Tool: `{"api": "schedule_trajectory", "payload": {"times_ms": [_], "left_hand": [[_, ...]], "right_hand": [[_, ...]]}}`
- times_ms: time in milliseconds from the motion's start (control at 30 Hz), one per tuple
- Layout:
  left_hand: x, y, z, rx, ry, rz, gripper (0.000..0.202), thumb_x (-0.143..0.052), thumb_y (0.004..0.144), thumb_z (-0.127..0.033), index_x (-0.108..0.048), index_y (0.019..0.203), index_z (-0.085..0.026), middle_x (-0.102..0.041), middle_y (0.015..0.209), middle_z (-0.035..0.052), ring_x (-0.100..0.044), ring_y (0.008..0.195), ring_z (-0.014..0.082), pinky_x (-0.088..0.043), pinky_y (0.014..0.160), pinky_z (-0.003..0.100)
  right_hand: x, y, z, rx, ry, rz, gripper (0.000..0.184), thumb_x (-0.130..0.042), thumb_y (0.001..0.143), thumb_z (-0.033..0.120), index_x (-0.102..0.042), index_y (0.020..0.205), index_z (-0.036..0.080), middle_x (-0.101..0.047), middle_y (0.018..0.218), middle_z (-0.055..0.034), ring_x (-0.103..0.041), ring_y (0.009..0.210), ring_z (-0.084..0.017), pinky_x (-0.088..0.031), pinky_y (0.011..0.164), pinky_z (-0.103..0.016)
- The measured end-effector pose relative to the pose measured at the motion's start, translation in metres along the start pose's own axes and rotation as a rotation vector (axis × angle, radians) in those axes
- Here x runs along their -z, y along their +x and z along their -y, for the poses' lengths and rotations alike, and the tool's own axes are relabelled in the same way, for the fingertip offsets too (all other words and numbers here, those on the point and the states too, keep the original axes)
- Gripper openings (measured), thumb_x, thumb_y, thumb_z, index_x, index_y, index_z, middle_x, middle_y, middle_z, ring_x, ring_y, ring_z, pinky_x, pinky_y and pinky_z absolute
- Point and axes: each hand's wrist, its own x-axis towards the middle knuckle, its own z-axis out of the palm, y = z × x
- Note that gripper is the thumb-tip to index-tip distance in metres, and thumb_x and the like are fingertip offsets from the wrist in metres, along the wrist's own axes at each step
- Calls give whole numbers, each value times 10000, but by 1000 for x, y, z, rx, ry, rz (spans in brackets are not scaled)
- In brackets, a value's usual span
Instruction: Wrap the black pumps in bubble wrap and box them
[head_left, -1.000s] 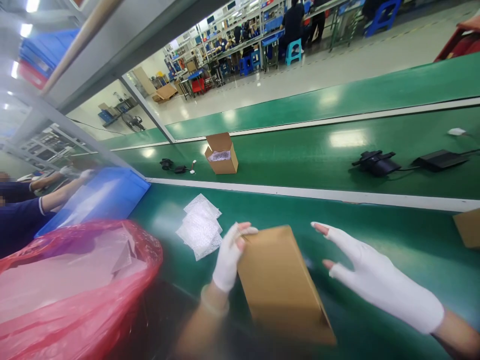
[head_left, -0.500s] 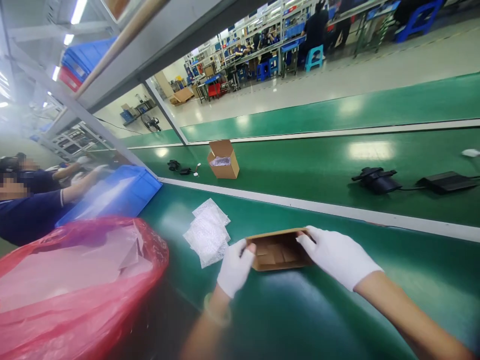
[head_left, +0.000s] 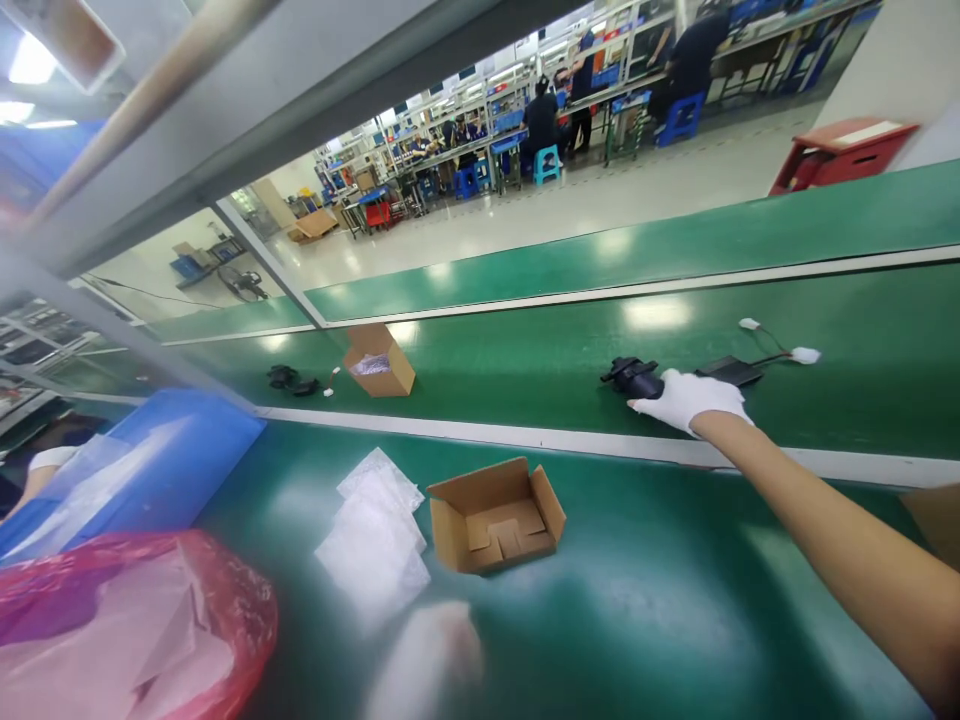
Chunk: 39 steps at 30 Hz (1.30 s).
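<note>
My right hand [head_left: 694, 400], in a white glove, reaches onto the belt and has its fingers around one end of a black device [head_left: 632, 377] with a rounded body. A flat black module [head_left: 729, 371] with a cable and white connectors lies just beyond the hand. My left hand [head_left: 431, 655] is a white blur low in the view, nearest to the box, and its fingers cannot be made out. An open cardboard box [head_left: 457, 530] stands on the green work surface with its flaps up. Left of it lie several bubble-wrap bags [head_left: 375, 535], overlapping.
On the belt [head_left: 510, 370] stand another open box [head_left: 394, 375] with bubble wrap inside and another black device [head_left: 283, 377]. A red plastic bag [head_left: 247, 600] and a blue bin [head_left: 217, 440] sit at left, with a co-worker's gloved hand [head_left: 52, 457] beside them. A metal rail crosses above.
Both hands have let go of the cardboard box, which now rests on the surface. My right hand has moved forward to the black device; my left has dropped back. The view has swung right.
</note>
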Motion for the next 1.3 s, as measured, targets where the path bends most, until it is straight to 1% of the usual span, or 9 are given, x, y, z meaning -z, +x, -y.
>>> {"api": "schedule_trajectory", "payload": {"times_ms": [133,300,467,600,733,867,933,1133,1300], "left_hand": [[-42,-8,9,-17,128,196,281,-612,832,-512,-704,890,-253,-709,900,11,-662,852,201,-543,772,347],[-95,11,9,-53,217,387,341,-693,693,-613,-743,800,-294,-723,807,2,-677,821,238,-531,754,352],[-141,42,3,-169,13,409,685,-550,786,-681,-590,1218,-151,-586,1269,193,-579,1143,310,-472,929,429],[-162,46,-4,-230,-164,377,836,-614,772,-640,-357,1421,-180,-343,1499,188,-350,1377,322,-343,1091,480],[-159,27,4,-142,22,404,1103,-880,497,-477,-359,1419,-171,-453,1418,174,-432,1313,344,-262,1153,488],[-133,1,41,-110,395,296,1097,-894,445,-405,-412,1409,-198,-517,1364,151,-462,1269,372,-280,1134,518],[-122,-11,59,-211,517,283,1002,-855,510,-427,-444,1398,-210,-541,1333,151,-473,1242,378,-298,1115,517],[-113,-36,76,-456,649,472,579,-647,756,-484,-580,1289,-266,-635,1172,144,-568,1076,348,-399,1001,483],[-100,-38,71,-477,732,636,567,-580,824,-493,-515,1352,-295,-583,1310,129,-504,1206,356,-348,1045,500]], "right_hand": [[-9,0,-6,195,-8,8,637,-301,886,594,-609,998,48,-652,842,-200,-639,843,-297,-358,672,-365],[-20,-35,-14,257,-16,-89,437,-375,894,511,-577,892,124,-629,744,-135,-636,735,-281,-389,608,-314],[-17,-110,-38,397,-64,-293,316,-528,838,425,-587,921,126,-640,850,-162,-624,849,-327,-448,758,-392],[-29,-177,-45,758,-103,-566,201,-652,786,340,-603,906,187,-682,873,-110,-649,795,-284,-483,836,-434],[-57,-231,-41,902,36,-624,221,-636,793,243,-580,1002,201,-690,940,-86,-657,835,-245,-488,870,-453],[-61,-249,-46,1094,97,-349,285,-572,827,249,-610,1094,157,-676,1057,-130,-640,968,-277,-518,855,-468],[-50,-237,-56,1169,120,-245,294,-549,856,245,-625,1124,152,-668,1096,-142,-626,1024,-284,-536,841,-450],[-37,-159,-84,919,-122,-156,590,-300,823,-50,-637,1219,228,-494,1402,-105,-412,1312,-328,-474,899,-511],[-48,-134,-83,971,-130,-67,290,-409,887,152,-698,915,151,-636,1195,-153,-563,1129,-349,-517,767,-481]]}}
